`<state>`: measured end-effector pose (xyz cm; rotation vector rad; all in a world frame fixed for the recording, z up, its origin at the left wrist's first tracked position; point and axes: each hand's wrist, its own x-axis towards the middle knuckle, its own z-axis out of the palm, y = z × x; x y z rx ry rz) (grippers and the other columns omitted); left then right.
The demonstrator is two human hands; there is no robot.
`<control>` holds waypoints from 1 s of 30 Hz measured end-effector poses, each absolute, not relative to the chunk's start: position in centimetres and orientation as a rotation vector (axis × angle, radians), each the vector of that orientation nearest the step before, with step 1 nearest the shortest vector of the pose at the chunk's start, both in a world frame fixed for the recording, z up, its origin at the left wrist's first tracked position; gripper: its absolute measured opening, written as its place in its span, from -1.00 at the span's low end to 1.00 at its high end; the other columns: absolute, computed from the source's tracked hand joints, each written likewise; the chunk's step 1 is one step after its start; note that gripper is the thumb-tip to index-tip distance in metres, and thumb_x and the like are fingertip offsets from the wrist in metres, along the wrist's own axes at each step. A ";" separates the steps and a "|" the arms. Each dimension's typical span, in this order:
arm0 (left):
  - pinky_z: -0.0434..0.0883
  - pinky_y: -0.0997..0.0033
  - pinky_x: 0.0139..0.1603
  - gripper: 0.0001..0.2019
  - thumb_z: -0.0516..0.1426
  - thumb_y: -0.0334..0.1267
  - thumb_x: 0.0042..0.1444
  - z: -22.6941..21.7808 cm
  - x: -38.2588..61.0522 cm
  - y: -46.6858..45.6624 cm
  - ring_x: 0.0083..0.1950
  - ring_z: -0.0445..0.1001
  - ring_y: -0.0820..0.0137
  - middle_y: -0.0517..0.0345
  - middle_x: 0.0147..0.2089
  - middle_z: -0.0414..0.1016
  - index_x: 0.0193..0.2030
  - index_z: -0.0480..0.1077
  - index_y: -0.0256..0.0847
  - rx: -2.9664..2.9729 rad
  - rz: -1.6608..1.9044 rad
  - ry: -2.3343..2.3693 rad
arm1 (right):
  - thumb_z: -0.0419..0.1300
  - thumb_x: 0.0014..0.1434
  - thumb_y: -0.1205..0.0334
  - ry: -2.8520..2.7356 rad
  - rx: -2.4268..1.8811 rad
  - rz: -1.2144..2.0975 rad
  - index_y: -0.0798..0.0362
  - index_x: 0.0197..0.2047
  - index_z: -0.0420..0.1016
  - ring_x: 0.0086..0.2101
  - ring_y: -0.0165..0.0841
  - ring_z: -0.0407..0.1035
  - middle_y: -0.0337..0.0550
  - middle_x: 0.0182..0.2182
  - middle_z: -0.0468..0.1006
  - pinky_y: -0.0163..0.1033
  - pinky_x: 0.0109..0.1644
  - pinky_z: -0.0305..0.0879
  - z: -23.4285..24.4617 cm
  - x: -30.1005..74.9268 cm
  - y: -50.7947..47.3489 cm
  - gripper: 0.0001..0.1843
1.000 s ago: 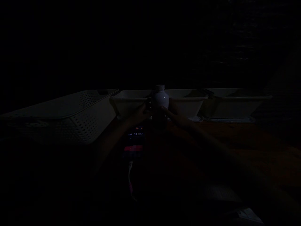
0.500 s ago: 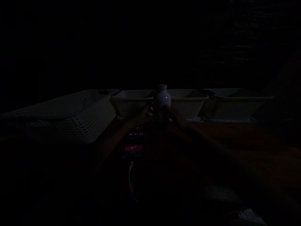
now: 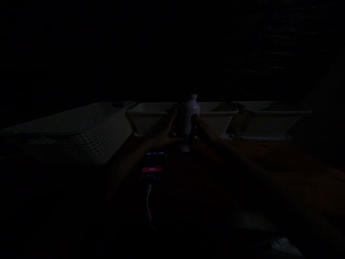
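In the very dark head view, a pale bottle [image 3: 189,117] with a narrow capped neck leans a little to the right at the centre. My left hand [image 3: 170,132] is curved around its left and lower side. From the other side, my right hand [image 3: 202,128] presses its fingers on the bottle. Both hands appear closed on it, though shadow hides several fingertips. A lit phone [image 3: 153,165] with a running timer lies below my left hand, and a white cable [image 3: 148,196] runs from its near end.
On the left stands a large perforated basket [image 3: 101,142]. Behind the hands are a pale tub [image 3: 145,120] and a second tub [image 3: 218,120]; a third tub [image 3: 266,124] stands further right. They rest on a brown table [image 3: 258,154]. Something pale [image 3: 286,245] lies at bottom right.
The bottle has gone from upright to tilted, its cap shifting right and its base now more visible. Both hands have shifted slightly with it. The timer has advanced by one second.
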<state>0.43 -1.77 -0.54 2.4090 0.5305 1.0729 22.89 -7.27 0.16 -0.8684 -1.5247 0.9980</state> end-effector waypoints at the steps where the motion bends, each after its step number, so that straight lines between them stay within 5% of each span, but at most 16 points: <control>1: 0.27 -0.31 0.51 0.26 0.49 0.03 -0.08 -0.4 0.5 -1.9 0.62 0.11 -0.16 -0.18 0.65 -0.04 0.63 -0.19 0.15 2.412 1.075 0.518 | 0.06 0.28 -0.52 -1.521 -0.860 1.010 -0.02 0.36 0.31 0.37 0.08 0.28 0.08 0.42 0.36 0.21 0.37 0.36 0.2 23.0 -7.3 -0.13; 6: 0.32 -0.30 0.47 0.23 0.46 -0.02 0.01 0.7 0.3 -2.8 0.60 0.14 -0.11 -0.14 0.61 0.08 0.63 -0.26 0.21 2.400 1.027 0.558 | 0.07 0.29 -0.51 -1.538 -0.824 1.021 0.00 0.35 0.32 0.34 0.10 0.32 0.10 0.37 0.42 0.22 0.36 0.37 0.4 23.0 -7.4 -0.13; 10: 0.35 -0.25 0.46 0.21 0.48 -0.03 -0.02 1.5 0.1 -3.2 0.61 0.11 -0.13 -0.09 0.65 -0.04 0.62 -0.20 0.25 2.396 1.099 0.566 | 0.10 0.25 -0.54 -1.590 -0.836 0.979 -0.01 0.36 0.32 0.35 0.08 0.31 0.08 0.37 0.42 0.22 0.40 0.33 0.3 22.6 -7.5 -0.09; 17: 0.58 -0.11 0.22 0.34 0.48 -0.08 -0.01 1.2 0.5 -3.7 0.42 0.43 -0.08 -0.18 0.55 0.19 0.62 -0.46 0.24 2.292 0.987 0.510 | 0.17 0.19 -0.56 -1.610 -0.816 0.957 -0.03 0.32 0.36 0.38 0.07 0.28 0.03 0.39 0.41 0.22 0.45 0.28 0.4 22.0 -8.0 -0.08; 24: 0.61 -0.11 0.15 0.33 0.48 -0.09 -0.03 1.0 0.4 -3.3 0.36 0.50 -0.07 -0.15 0.56 0.17 0.60 -0.42 0.34 2.241 0.991 0.520 | 0.18 0.23 -0.51 -1.642 -0.782 0.969 0.02 0.24 0.44 0.30 0.07 0.38 0.07 0.28 0.53 0.25 0.45 0.27 0.3 22.2 -7.7 -0.17; 30: 0.62 -0.14 0.08 0.35 0.50 -0.08 -0.06 1.3 0.5 -3.6 0.22 0.58 -0.04 -0.15 0.49 0.28 0.60 -0.42 0.35 2.174 0.977 0.546 | 0.14 0.24 -0.51 -1.677 -0.791 1.079 -0.01 0.38 0.33 0.35 0.08 0.33 0.07 0.40 0.39 0.25 0.46 0.30 -0.1 22.4 -7.3 -0.09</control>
